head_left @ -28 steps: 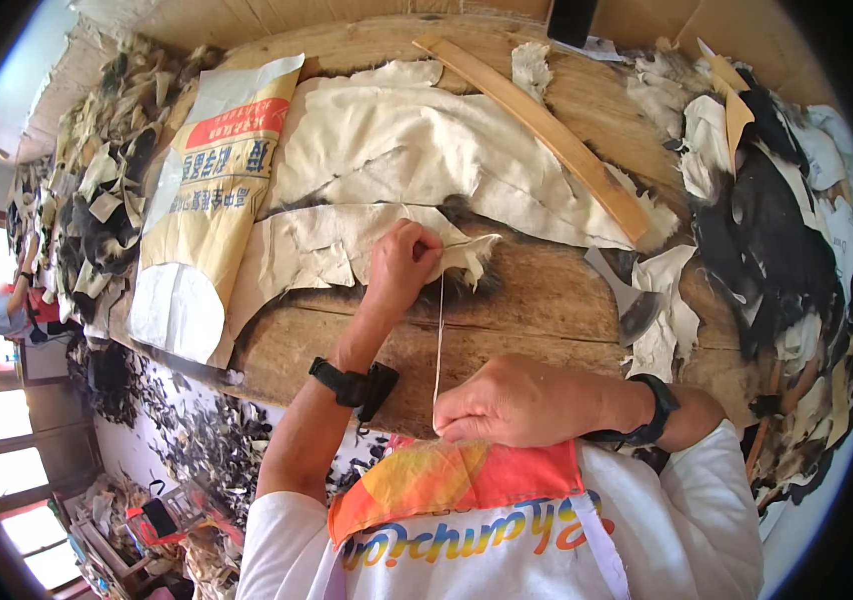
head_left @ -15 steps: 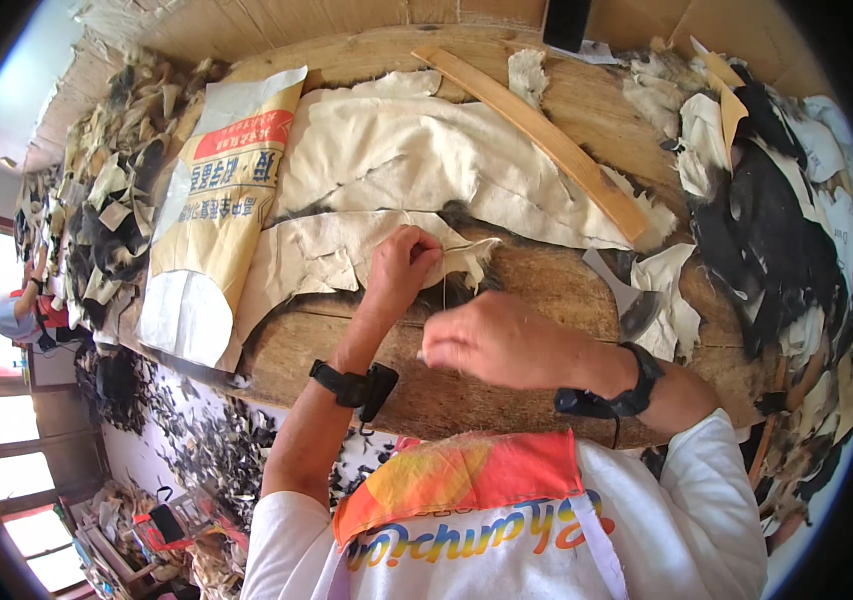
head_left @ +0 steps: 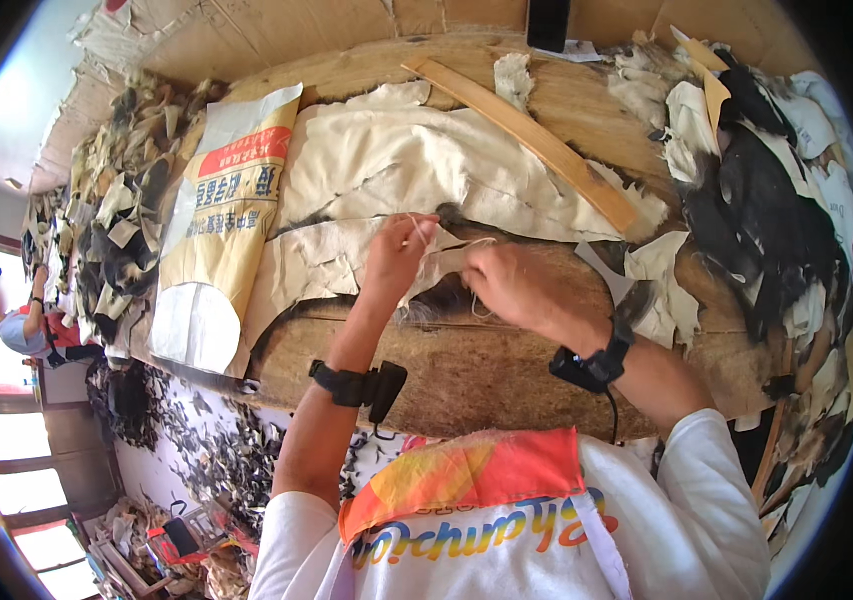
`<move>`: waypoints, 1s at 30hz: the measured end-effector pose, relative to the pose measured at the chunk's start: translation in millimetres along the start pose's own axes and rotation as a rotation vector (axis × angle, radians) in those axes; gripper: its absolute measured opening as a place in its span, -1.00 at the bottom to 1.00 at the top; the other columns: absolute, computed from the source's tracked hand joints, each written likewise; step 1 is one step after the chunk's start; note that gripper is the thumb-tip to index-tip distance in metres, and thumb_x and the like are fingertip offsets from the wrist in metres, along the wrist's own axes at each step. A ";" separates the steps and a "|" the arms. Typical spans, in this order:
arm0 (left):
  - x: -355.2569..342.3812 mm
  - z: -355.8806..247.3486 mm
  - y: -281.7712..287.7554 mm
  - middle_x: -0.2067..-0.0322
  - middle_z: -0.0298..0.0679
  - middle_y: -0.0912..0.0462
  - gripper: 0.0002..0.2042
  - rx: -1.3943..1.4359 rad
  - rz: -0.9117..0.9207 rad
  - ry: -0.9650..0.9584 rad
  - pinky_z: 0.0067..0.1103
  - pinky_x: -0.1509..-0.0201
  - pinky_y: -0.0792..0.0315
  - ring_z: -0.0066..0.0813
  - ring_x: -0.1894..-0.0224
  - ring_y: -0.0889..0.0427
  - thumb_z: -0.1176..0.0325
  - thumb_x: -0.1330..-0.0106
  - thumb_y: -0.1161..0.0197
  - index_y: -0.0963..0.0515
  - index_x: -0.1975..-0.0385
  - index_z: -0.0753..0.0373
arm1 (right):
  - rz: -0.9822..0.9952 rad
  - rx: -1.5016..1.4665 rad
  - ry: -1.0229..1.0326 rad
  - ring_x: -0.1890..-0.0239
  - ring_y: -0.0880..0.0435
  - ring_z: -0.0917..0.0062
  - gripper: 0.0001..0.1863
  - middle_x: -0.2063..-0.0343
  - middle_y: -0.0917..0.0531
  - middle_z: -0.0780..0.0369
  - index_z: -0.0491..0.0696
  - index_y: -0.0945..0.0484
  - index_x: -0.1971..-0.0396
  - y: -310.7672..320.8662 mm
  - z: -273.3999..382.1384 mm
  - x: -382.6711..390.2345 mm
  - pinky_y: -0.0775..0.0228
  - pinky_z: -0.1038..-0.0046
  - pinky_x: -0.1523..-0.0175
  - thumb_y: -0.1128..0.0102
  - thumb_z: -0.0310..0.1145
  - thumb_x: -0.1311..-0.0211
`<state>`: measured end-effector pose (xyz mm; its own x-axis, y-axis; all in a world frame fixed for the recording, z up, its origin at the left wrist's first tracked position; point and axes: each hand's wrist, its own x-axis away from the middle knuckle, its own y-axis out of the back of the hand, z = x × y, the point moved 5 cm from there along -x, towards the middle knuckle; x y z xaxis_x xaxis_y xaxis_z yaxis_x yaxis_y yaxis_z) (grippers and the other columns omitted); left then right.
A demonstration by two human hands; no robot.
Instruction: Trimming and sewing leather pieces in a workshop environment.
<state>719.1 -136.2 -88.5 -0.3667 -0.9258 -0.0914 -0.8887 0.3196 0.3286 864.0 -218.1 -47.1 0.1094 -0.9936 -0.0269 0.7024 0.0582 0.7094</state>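
Work surface: wooden table (head_left: 427,375), supporting the pale hide (head_left: 312,265) at its middle. Left of the table are windows (head_left: 9,437) and a co-worker (head_left: 25,328). Left hand (head_left: 399,255), above the table's middle: fingers bent over the hide; hold cannot be determined. Right hand (head_left: 502,285), just beside it over the table: fingers closed, pinching a thin thread (head_left: 475,302).

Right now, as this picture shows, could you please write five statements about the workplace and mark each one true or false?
1. The wooden strip lies partly over the pale hide. True.
2. Both hands are far apart. False: the left hand and right hand are close together.
3. The paper bag lies left of both hands. True.
4. The grey blade lies left of the bag. False: the grey blade lies right of the right hand.
5. Black straps circle both wrists. True.
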 end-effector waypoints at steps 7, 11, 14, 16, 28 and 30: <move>1.4 -2.5 -15.4 0.43 -0.10 -0.54 -0.90 -0.280 0.044 -0.185 -0.46 0.33 -0.42 -0.19 0.41 -0.56 0.55 0.02 -0.28 -0.59 0.47 0.34 | 0.039 0.051 0.057 0.49 -0.60 0.13 -0.82 0.62 -0.57 0.04 -0.11 -0.52 0.62 -21.9 2.1 27.7 -0.43 0.17 0.35 -0.09 -0.35 -0.09; 3.2 -1.5 -16.8 0.44 -0.11 -0.54 -0.93 -0.292 0.034 -0.226 -0.44 0.34 -0.41 -0.17 0.41 -0.56 0.56 0.02 -0.27 -0.56 0.51 0.34 | 0.017 -0.005 0.060 0.49 -0.59 0.12 -0.81 0.62 -0.56 0.03 -0.12 -0.50 0.63 -19.7 -2.0 29.6 -0.42 0.17 0.36 -0.09 -0.36 -0.09; 0.1 -4.8 -18.3 0.45 -0.11 -0.54 -0.94 -0.325 0.041 -0.235 -0.44 0.33 -0.41 -0.16 0.41 -0.56 0.57 0.02 -0.25 -0.54 0.53 0.34 | 0.030 0.004 0.079 0.49 -0.58 0.13 -0.82 0.60 -0.56 0.04 -0.11 -0.53 0.59 -13.1 -2.6 35.1 -0.39 0.18 0.38 -0.09 -0.34 -0.09; -0.1 5.5 -14.6 0.45 -0.10 -0.54 -0.95 -0.297 0.056 -0.146 -0.43 0.33 -0.41 -0.13 0.41 -0.56 0.56 0.02 -0.24 -0.53 0.53 0.35 | 0.057 0.025 0.095 0.49 -0.58 0.13 -0.83 0.59 -0.56 0.05 -0.10 -0.55 0.54 -7.2 2.5 42.4 -0.37 0.20 0.40 -0.10 -0.31 -0.08; -1.3 6.1 -14.7 0.40 -0.13 -0.59 -0.92 -0.428 0.023 -0.218 -0.43 0.29 -0.42 -0.20 0.36 -0.59 0.47 -0.11 -0.18 -0.56 0.44 0.33 | 0.760 -0.517 0.372 0.56 -0.53 0.43 -0.82 0.60 -0.57 0.16 -0.14 -0.51 0.49 24.2 92.4 76.1 -0.34 0.46 0.38 -0.11 -0.34 -0.18; -2.2 11.7 -7.7 0.42 -0.20 -0.60 -0.93 -0.262 0.072 -0.069 -0.47 0.31 -0.42 -0.34 0.39 -0.58 0.48 -0.12 -0.19 -0.57 0.46 0.32 | 0.588 -0.414 0.375 0.55 -0.55 0.44 -0.82 0.59 -0.57 0.15 -0.14 -0.52 0.48 23.9 105.0 53.8 -0.35 0.45 0.37 -0.10 -0.33 -0.19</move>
<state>723.5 -134.4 -101.8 -0.4524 -0.8837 -0.1198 -0.7614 0.3128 0.5679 812.8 -280.3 42.3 0.7186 -0.6952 -0.0176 0.6521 0.6647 0.3645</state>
